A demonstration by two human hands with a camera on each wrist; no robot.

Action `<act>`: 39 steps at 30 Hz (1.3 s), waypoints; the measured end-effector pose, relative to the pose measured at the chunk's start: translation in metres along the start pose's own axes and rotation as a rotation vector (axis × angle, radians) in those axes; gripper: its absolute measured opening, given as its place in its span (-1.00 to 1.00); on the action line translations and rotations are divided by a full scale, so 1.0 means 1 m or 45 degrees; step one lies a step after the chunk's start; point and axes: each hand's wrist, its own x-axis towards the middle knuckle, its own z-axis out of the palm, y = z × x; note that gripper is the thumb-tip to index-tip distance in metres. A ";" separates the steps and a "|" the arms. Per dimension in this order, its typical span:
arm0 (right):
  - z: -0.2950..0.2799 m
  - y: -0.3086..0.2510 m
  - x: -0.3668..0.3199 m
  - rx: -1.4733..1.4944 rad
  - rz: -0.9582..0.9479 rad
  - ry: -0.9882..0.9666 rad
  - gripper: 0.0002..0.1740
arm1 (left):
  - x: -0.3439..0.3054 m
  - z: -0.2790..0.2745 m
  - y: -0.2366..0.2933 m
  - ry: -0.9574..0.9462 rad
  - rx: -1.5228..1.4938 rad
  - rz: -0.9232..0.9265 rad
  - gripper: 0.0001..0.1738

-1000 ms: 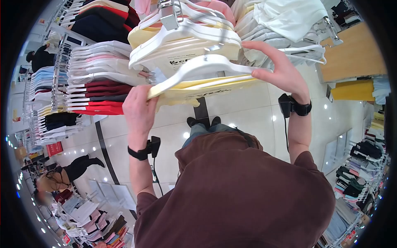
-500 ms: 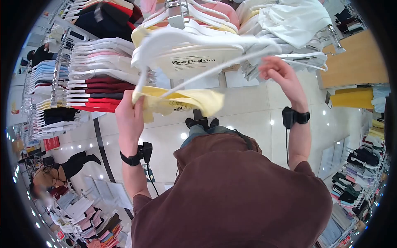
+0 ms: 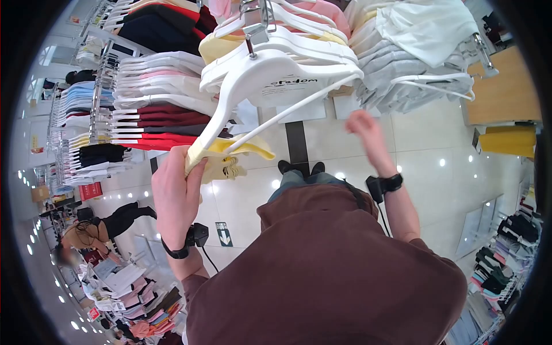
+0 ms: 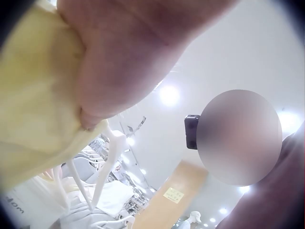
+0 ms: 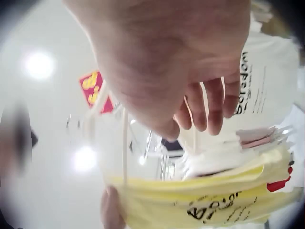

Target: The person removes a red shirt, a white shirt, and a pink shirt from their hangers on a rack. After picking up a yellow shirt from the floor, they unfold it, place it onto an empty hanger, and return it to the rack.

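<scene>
My left hand (image 3: 175, 190) pinches one end of a white hanger (image 3: 228, 95), together with the shoulder of a yellow T-shirt (image 3: 248, 146). The shirt hangs from that end only, its black print showing in the right wrist view. Tilted upward, the hanger's other end and its straight bar are bare. My right hand (image 3: 366, 135) is in the air to the right of the hanger, touching nothing, its fingers loosely bent. In the left wrist view, yellow cloth (image 4: 33, 109) lies against the left hand.
Straight ahead, a rack holds a white printed shirt (image 5: 269, 76) and others on hangers. Grey and white garments (image 3: 397, 86) hang at the right, red and dark ones (image 3: 167, 123) at the left. A person (image 3: 86, 236) bends over clothes at the lower left.
My right hand has let go of the hanger's right end and drawn back. The shirt has come off that end, and the hanger has tilted up. My left hand has moved lower.
</scene>
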 end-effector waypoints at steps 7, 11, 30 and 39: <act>0.132 -0.081 -0.030 -0.614 -0.353 -0.772 -0.45 | 0.007 0.004 0.014 -0.114 -0.131 0.060 -0.81; 0.132 -0.011 -0.008 -1.122 -0.590 -0.576 -0.60 | 0.005 -0.002 0.013 -0.102 -0.301 0.020 -0.81; -0.053 -0.137 0.002 -1.563 -0.866 0.005 -0.85 | 0.036 0.015 -0.041 -0.266 -0.185 0.220 -0.79; -0.060 -0.150 -0.006 -1.817 -0.745 -0.317 -0.90 | 0.016 0.022 -0.053 -0.007 -0.288 0.020 -0.82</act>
